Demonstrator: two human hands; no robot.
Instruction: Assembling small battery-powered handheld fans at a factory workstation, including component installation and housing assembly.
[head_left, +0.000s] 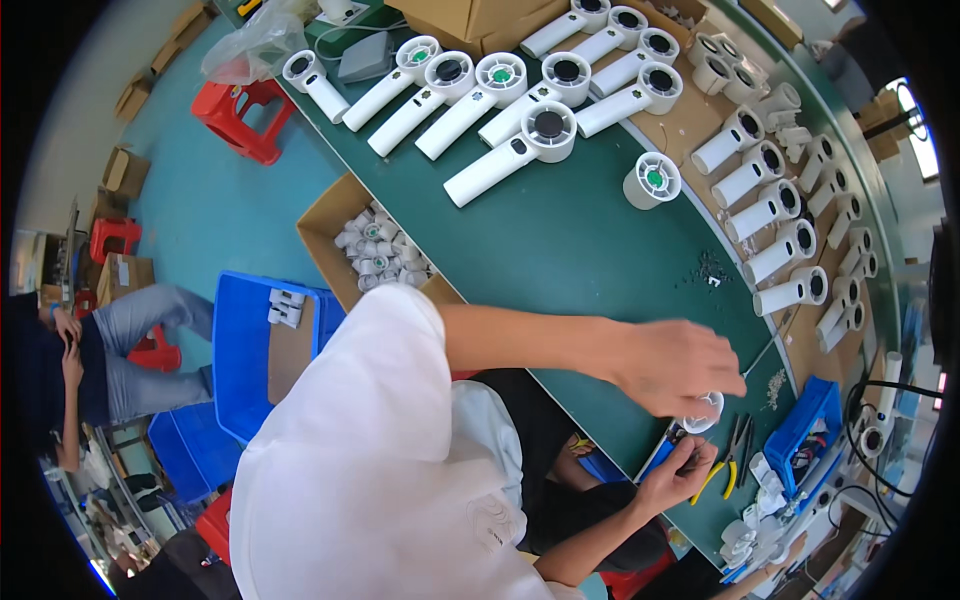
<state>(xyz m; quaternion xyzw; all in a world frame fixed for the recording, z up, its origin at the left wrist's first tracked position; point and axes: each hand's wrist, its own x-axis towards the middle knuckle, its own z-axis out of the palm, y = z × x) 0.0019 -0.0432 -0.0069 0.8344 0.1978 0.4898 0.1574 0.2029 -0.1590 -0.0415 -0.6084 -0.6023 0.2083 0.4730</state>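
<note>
One partly hidden white housing [704, 414], blurred left hand [680, 368] over it, right hand [680, 478] beside, cannot tell whether fingers [720, 375] pinch

This looks like a small assembly workshop: a long green worktop [580, 250] carries rows of matching white handheld fans [495, 170] at its far end and right side, with pliers [733, 470] and a blue tray [783, 450] near right. Left of it stand a cardboard box [325, 252] of white parts [385, 260], blue crates [238, 335] and red stools [225, 105].
</note>
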